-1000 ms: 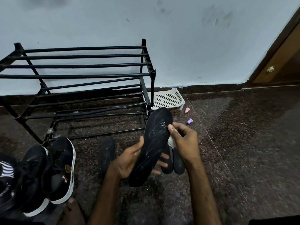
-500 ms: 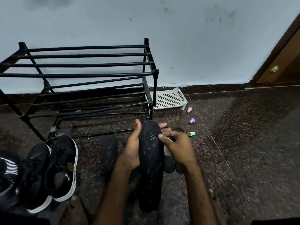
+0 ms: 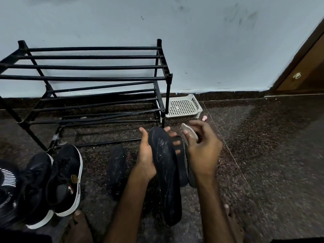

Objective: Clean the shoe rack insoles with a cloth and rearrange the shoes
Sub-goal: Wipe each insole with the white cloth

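Observation:
My left hand (image 3: 146, 155) holds a long black insole (image 3: 165, 174) from behind, thumb on its left edge and fingertips showing past its right edge. The insole stands nearly upright with pale dusty flecks on its face. My right hand (image 3: 201, 148) is lifted just right of the insole and pinches a small pale cloth (image 3: 188, 133). Another black insole (image 3: 116, 163) lies flat on the floor to the left. Two more dark insoles (image 3: 182, 165) lie behind my hands. The black metal shoe rack (image 3: 98, 78) stands bare against the wall.
Black sneakers with white soles (image 3: 64, 179) sit on the floor at the lower left. A white perforated plastic tray (image 3: 182, 106) lies by the rack's right leg, with a small pink cap (image 3: 204, 118) beside it. A brown door (image 3: 305, 67) is at right.
The insole has swung from a tilt to nearly upright and lower. My right hand has come off its face and moved right with the cloth.

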A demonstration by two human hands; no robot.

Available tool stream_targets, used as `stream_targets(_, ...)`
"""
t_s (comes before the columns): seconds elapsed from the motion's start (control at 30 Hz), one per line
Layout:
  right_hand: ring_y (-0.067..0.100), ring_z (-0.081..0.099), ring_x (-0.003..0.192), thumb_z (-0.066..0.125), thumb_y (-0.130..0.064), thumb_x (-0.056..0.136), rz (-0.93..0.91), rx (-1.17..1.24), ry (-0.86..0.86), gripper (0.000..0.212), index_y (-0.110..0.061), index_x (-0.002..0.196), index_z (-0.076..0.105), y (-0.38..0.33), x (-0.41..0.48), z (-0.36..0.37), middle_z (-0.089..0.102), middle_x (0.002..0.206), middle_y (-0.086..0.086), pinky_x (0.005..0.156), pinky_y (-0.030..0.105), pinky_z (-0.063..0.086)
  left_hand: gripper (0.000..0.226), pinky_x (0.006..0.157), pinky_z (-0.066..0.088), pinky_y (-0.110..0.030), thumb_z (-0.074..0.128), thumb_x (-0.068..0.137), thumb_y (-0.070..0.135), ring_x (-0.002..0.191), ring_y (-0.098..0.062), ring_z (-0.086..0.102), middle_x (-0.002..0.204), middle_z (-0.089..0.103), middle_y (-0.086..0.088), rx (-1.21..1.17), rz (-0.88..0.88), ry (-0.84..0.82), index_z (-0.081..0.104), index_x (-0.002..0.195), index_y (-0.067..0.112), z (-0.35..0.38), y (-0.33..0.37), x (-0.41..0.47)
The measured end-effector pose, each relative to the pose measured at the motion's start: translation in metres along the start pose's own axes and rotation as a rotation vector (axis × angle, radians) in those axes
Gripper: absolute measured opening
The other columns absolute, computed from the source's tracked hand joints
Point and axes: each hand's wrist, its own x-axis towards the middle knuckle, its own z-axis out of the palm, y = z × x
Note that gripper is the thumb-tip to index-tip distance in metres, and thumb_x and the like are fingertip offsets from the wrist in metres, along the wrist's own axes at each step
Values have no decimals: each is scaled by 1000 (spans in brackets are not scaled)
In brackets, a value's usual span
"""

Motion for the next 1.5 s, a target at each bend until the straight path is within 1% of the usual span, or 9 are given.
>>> stream_targets(0.23, 20, 62, 91, 64, -2, 88, -296, -281, -85, 18, -10, 102, 71, 20, -11, 30, 65, 99, 3, 79, 41, 53, 90, 81, 57, -31, 18, 86, 78, 93, -24, 71, 96, 74, -12, 182, -70, -32, 78, 93, 12, 21, -9, -4)
stream_targets(0.33, 14, 63, 88, 66, -1, 87, -264, -219, -75, 17, -11, 99, 73, 15, -9, 28, 67, 96, 0, 80, 33, 54, 88, 85, 55, -32, 16, 89, 75, 95, -24, 70, 100, 73, -13, 299, -58, 23, 73, 100, 9, 22, -15, -3)
stream_targets(0.47, 8, 64, 85, 69, -5, 84, -265, -274, -416, 15, -15, 94, 76, 10, 5, 14, 68, 92, -4, 80, 26, 52, 95, 77, 56, -34, 16, 84, 82, 85, -28, 69, 89, 70, -17, 250, -77, 22, 70, 93, 4, 16, -13, -7)
stream_targets(0.67, 12, 63, 82, 67, -10, 87, -210, -378, -161, 11, -14, 93, 74, 12, 9, 7, 66, 92, -3, 79, 34, 55, 98, 75, 59, -32, 8, 86, 79, 87, -26, 71, 93, 72, -16, 334, -96, -87, 74, 97, 7, 21, -15, -6)
stream_targets(0.83, 4, 64, 84, 71, -10, 83, -179, -268, -427, 13, -16, 93, 76, 2, 4, 10, 70, 91, -7, 81, 25, 53, 96, 69, 55, -33, 21, 74, 88, 74, -28, 64, 73, 63, -16, 285, -77, -19, 63, 80, 3, 12, -11, -3)
stream_targets(1.0, 10, 65, 81, 71, -16, 86, -76, -376, -123, 8, -18, 94, 71, 6, 6, 7, 69, 91, -6, 78, 37, 57, 97, 74, 58, -32, 10, 83, 82, 87, -26, 69, 89, 71, -15, 301, -104, -92, 74, 93, 8, 18, -18, -5)
stream_targets(1.17, 1, 65, 83, 72, -13, 84, -82, -199, -449, 9, -18, 90, 75, -7, 4, 14, 70, 89, -11, 79, 26, 55, 102, 92, 55, -44, 24, 78, 87, 100, -34, 68, 104, 69, -25, 277, -65, -41, 68, 107, 0, 11, -15, -4)
stream_targets(1.4, 9, 64, 82, 71, -12, 85, -128, -329, -195, 7, -15, 91, 74, 1, 8, 9, 68, 91, -5, 81, 31, 54, 99, 79, 54, -34, 13, 80, 85, 86, -27, 67, 88, 69, -15, 306, -83, -101, 72, 92, 8, 11, -16, -1)
stream_targets(1.5, 4, 64, 85, 71, -10, 84, -149, -249, -433, 11, -15, 93, 75, -8, 6, 12, 69, 93, -6, 81, 21, 52, 109, 94, 51, -45, 29, 69, 93, 104, -38, 63, 104, 64, -28, 299, -92, -52, 62, 108, -3, 5, -13, 0)
